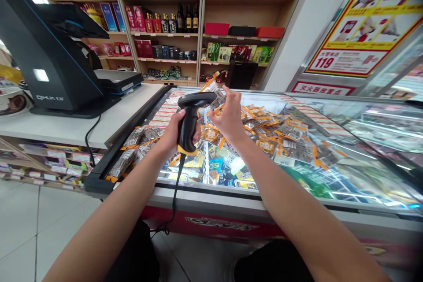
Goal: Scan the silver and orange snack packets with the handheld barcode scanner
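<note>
My left hand (172,131) is closed around the handle of a black and yellow barcode scanner (187,125), its cord hanging down in front of the freezer. Just right of the scanner's head, my right hand (229,113) pinches a snack packet (214,88) with orange edges and a dark filling, holding it up above the glass. The scanner head partly covers this packet. Below and to the right, a loose pile of similar packets (264,121) lies on the freezer's glass top. More of them form a smaller group (132,143) at the left end.
Under the glass of the chest freezer (211,189) lie colourful frozen packages. A counter (119,116) with a dark point-of-sale machine (62,61) stands at the left. Behind are shelves (161,35) of boxes and bottles; a fire-safety sign (357,26) hangs at the right.
</note>
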Tool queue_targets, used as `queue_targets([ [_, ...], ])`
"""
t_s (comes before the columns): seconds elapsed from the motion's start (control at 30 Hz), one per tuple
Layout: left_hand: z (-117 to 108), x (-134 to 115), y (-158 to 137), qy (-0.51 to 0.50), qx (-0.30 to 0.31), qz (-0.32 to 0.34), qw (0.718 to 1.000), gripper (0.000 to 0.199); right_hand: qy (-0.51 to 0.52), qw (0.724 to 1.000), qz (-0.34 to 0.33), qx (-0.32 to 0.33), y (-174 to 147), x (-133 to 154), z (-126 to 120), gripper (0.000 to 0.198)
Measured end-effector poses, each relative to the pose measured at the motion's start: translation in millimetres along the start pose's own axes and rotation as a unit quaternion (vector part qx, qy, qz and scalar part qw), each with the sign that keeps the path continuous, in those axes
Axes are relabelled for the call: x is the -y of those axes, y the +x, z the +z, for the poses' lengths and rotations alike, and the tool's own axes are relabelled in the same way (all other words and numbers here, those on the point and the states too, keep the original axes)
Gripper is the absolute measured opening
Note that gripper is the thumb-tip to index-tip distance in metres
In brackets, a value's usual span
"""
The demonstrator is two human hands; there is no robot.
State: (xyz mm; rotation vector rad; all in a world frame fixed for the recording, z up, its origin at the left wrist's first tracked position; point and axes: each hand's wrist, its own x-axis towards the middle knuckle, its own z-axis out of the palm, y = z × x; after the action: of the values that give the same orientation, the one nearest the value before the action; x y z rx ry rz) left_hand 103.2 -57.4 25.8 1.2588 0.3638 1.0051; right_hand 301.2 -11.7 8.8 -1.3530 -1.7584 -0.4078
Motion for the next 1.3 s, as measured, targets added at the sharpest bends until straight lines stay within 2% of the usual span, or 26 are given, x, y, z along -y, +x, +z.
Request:
queue_targets([
  [0.1, -1.4, -5.4, -1.2, 0.004, -0.054, 0.017, 0.998, 0.049, -0.017, 1.000, 0.003, -0.005, 7.2, -10.8, -9.3, 0.083],
  [0.2, -5.5, -13.9, -3.0, -0.011, -0.114, 0.053, 0.992, 0.053, -0.057, 0.998, 0.036, 0.001, 13.1, -31.4, -22.2, 0.089],
  [0.3, -11.6, -20.7, -3.7, -0.030, -0.159, 0.095, 0.982, 0.056, -0.125, 0.988, 0.082, 0.041, 12.2, -50.0, -27.9, 0.089],
  [0.37, -15.6, -22.3, -3.1, -0.040, -0.183, 0.117, 0.975, 0.056, -0.159, 0.980, 0.094, 0.067, 9.5, -51.5, -25.6, 0.087],
  [0.43, -18.8, -21.6, -1.7, -0.047, -0.196, 0.135, 0.970, 0.055, -0.153, 0.982, 0.086, 0.071, 6.8, -39.6, -20.5, 0.078],
  [0.5, -20.9, -19.5, -0.2, -0.051, -0.199, 0.147, 0.968, 0.053, -0.094, 0.991, 0.064, 0.078, 3.4, -14.5, -14.9, 0.064],
  [0.57, -21.7, -17.5, 1.0, -0.050, -0.202, 0.148, 0.967, 0.053, 0.003, 0.989, 0.029, 0.143, -3.4, 18.8, -9.5, 0.049],
  [0.6, -21.5, -16.8, 1.3, -0.048, -0.206, 0.144, 0.967, 0.053, 0.056, 0.977, 0.012, 0.207, -8.7, 36.3, -6.7, 0.046],
  [0.67, -20.6, -16.0, 1.5, -0.043, -0.214, 0.133, 0.967, 0.054, 0.106, 0.942, -0.016, 0.319, -22.2, 68.8, -0.5, 0.051],
  [0.7, -20.0, -15.9, 1.5, -0.041, -0.216, 0.128, 0.967, 0.054, 0.097, 0.932, -0.046, 0.345, -29.5, 82.3, 2.9, 0.053],
  [0.8, -18.6, -15.7, 1.7, -0.039, -0.213, 0.125, 0.968, 0.054, 0.047, 0.918, -0.086, 0.384, -46.7, 107.1, 12.0, 0.068],
  [0.9, -18.4, -15.2, 2.2, -0.045, -0.210, 0.128, 0.968, 0.053, 0.051, 0.911, -0.084, 0.401, -49.9, 107.8, 15.7, 0.064],
  [0.97, -18.5, -14.8, 2.5, -0.051, -0.205, 0.130, 0.969, 0.052, 0.071, 0.912, -0.082, 0.395, -45.0, 97.9, 14.7, 0.058],
  [1.03, -18.3, -14.6, 2.4, -0.048, -0.201, 0.128, 0.970, 0.051, 0.072, 0.927, -0.078, 0.360, -36.8, 82.4, 12.0, 0.055],
  [1.17, -18.3, -12.7, 2.0, -0.020, -0.189, 0.111, 0.976, 0.048, 0.064, 0.968, -0.043, 0.238, -16.6, 43.7, 4.4, 0.065],
  [1.3, -19.9, -7.6, 2.3, 0.001, -0.147, 0.071, 0.987, 0.044, 0.096, 0.988, -0.016, 0.119, -2.4, 9.1, -1.9, 0.068],
])
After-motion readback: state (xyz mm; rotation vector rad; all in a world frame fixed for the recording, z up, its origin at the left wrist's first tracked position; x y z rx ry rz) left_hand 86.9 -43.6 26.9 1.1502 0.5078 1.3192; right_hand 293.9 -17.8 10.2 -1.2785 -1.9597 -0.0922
